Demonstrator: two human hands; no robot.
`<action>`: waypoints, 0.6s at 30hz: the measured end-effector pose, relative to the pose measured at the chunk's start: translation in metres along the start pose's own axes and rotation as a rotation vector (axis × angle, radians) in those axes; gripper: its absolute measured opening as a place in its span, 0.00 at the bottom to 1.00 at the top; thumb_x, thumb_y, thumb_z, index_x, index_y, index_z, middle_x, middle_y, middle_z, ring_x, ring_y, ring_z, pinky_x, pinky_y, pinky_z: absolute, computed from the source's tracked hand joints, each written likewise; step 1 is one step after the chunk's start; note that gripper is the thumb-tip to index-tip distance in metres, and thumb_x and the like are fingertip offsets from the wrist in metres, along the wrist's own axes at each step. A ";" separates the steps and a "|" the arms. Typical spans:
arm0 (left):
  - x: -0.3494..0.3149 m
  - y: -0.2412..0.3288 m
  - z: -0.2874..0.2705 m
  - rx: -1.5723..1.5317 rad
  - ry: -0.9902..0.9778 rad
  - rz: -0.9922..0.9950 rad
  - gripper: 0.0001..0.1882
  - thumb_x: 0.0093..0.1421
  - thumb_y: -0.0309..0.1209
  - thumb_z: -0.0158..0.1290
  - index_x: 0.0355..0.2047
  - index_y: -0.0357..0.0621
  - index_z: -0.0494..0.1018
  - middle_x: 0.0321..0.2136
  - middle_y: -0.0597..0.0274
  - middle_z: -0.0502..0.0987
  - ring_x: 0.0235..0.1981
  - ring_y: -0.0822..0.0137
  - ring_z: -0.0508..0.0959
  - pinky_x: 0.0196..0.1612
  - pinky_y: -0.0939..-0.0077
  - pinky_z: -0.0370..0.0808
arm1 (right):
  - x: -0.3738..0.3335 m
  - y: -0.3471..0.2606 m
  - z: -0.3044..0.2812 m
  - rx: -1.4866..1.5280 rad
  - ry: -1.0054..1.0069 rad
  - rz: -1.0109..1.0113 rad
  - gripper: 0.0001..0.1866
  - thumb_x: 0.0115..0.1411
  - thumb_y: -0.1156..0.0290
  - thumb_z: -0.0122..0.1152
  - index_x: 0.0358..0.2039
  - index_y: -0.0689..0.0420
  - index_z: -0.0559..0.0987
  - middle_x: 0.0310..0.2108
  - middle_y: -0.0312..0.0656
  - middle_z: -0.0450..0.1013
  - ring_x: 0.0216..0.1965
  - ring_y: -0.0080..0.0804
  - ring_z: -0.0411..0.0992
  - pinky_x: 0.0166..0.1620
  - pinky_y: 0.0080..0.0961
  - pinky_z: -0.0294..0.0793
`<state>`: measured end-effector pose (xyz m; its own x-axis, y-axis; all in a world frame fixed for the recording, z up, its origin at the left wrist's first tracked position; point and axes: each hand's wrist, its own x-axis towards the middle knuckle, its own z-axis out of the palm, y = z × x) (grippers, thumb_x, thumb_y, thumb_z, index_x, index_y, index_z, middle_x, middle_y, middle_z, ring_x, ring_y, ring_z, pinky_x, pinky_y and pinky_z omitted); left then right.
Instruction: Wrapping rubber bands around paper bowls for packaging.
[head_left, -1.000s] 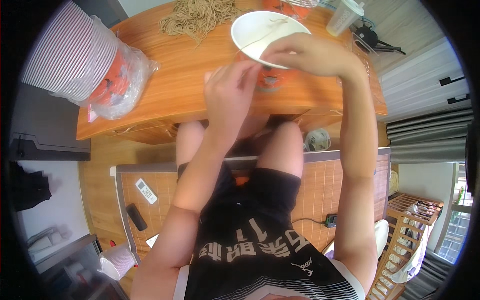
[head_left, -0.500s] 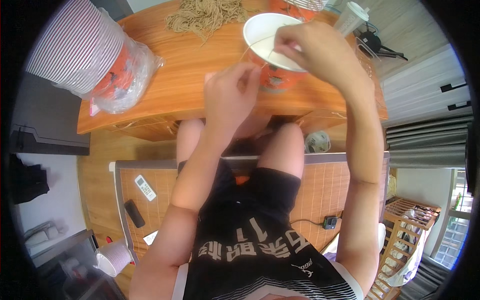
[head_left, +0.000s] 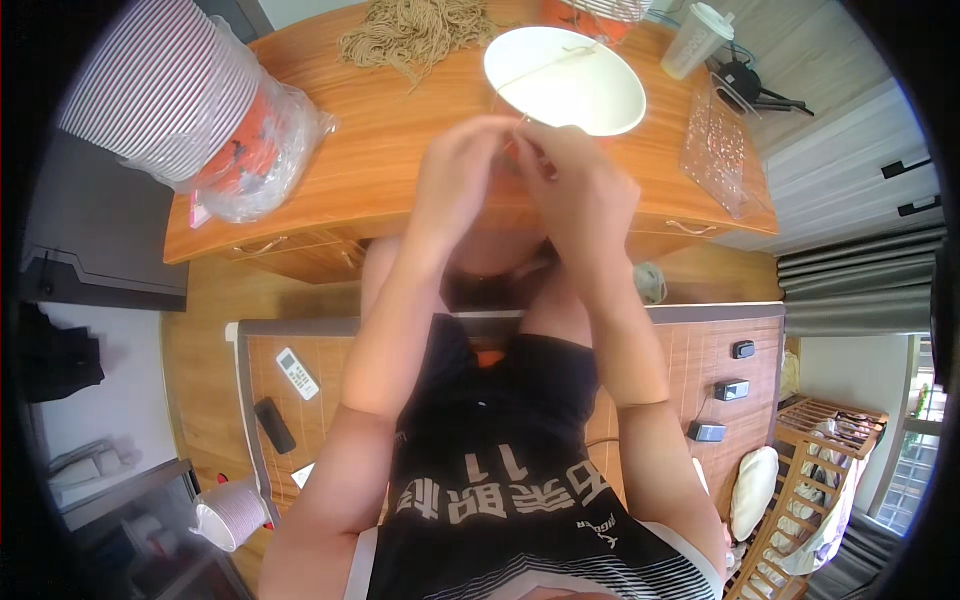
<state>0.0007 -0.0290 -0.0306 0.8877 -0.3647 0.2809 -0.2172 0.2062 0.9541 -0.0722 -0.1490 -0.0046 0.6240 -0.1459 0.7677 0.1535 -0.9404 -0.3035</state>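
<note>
A paper bucket point(head_left: 600, 95), white inside and orange-red outside, stands near the front of the wooden table. A thin tan string point(head_left: 540, 72) lies across its mouth and hangs over the near left rim toward my hands. My left hand point(head_left: 462, 175) is closed, its fingertips pinched on the string just in front of the bucket. Pressed up close beside it, my right hand point(head_left: 583, 190) is also closed in a pinch at the string. The fingertips nearly meet, and they partly hide the string's end and the bucket's front wall.
A heap of tan strings point(head_left: 415, 35) lies at the table's back. Stacked buckets in clear plastic point(head_left: 255, 150) stand at left, another orange bucket point(head_left: 585, 18) behind. At right are a lidded cup point(head_left: 697, 40) and a clear plastic tray point(head_left: 715, 150); drawers front the table point(head_left: 350, 110).
My right hand has come down and left from over the bucket to meet my left hand at the near rim. The bucket's inside now shows, with the string across it.
</note>
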 end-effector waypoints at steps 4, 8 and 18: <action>0.009 0.017 -0.002 0.075 -0.012 -0.068 0.12 0.65 0.33 0.58 0.39 0.35 0.81 0.28 0.66 0.83 0.29 0.77 0.77 0.35 0.82 0.74 | -0.009 0.005 0.014 0.055 0.052 -0.026 0.06 0.59 0.66 0.64 0.26 0.50 0.77 0.22 0.33 0.70 0.22 0.37 0.73 0.22 0.33 0.70; 0.015 0.021 -0.008 0.261 -0.033 -0.004 0.12 0.66 0.34 0.59 0.40 0.37 0.81 0.31 0.69 0.80 0.29 0.80 0.74 0.34 0.82 0.70 | -0.017 0.010 0.026 0.122 0.071 -0.017 0.03 0.58 0.67 0.67 0.31 0.49 0.81 0.25 0.32 0.74 0.24 0.33 0.75 0.23 0.29 0.71; 0.014 0.031 -0.018 0.141 -0.041 -0.106 0.12 0.66 0.34 0.58 0.42 0.37 0.80 0.34 0.64 0.82 0.32 0.79 0.75 0.35 0.83 0.71 | -0.035 -0.030 0.053 1.550 -0.078 1.004 0.22 0.68 0.69 0.58 0.60 0.62 0.70 0.43 0.41 0.79 0.31 0.22 0.74 0.30 0.17 0.73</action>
<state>0.0133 -0.0117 0.0006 0.8919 -0.4153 0.1789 -0.1802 0.0362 0.9830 -0.0582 -0.0995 -0.0519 0.9371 -0.3487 -0.0175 0.2000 0.5773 -0.7917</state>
